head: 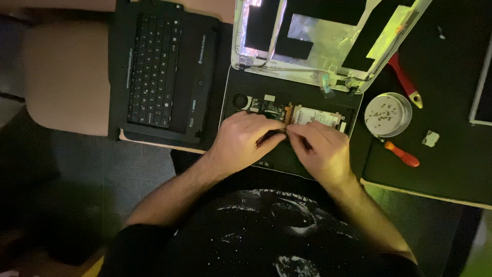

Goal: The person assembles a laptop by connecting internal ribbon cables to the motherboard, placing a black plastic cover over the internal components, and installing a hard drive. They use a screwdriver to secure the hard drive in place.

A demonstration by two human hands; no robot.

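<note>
A: Where are the hands seen?

B: Both are laid over the opened laptop base [307, 97], near its middle. The left hand [241, 141] and right hand [320, 149] meet fingertip to fingertip just near of the exposed boards.

A: How are the fingers set?

B: They are drawn narrow on both hands, pinched together around something small and dark. What is pinched cannot be made out.

A: What is found around them?

B: A hard drive [315, 116] is seated just far of the right hand. The stripped lid [328, 41] is tilted up at the far edge. A removed keyboard panel [159, 66] is lain to the left. To the right, a round dish [388, 114] of screws is placed between two red-handled tools, one far [405, 79], one near [402, 154].
</note>
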